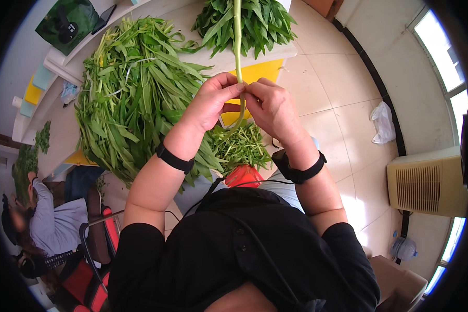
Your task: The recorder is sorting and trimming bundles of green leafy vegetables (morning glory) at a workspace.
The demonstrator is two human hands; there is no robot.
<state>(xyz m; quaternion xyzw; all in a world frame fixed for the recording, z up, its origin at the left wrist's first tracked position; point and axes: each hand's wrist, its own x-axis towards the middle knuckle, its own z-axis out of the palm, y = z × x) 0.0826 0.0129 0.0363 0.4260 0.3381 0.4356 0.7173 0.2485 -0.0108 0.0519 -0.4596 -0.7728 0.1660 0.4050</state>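
Between my two hands is one long pale-green stem of a leafy vegetable, probably water spinach [238,43]. My left hand [216,99] pinches it between thumb and fingers. Right beside, my right hand [271,105] has its fingertips closed on the same stem, whose lower end curves down. To the left lies a big heap of long-leaved greens [140,93], with a pale tie around part of it. A leafy bunch [253,23] rests on the white table [214,58] beyond my hands. Below them, cut stems and leaves [241,146] fill a red container [243,177] between my legs.
A co-worker [58,222] sits at the left, hands at more greens [25,167]. A dark green bag [68,25] and a phone [104,18] lie on a ledge. At right are a white plastic bag [383,123], a beige slatted appliance [423,185] and a water bottle [403,249].
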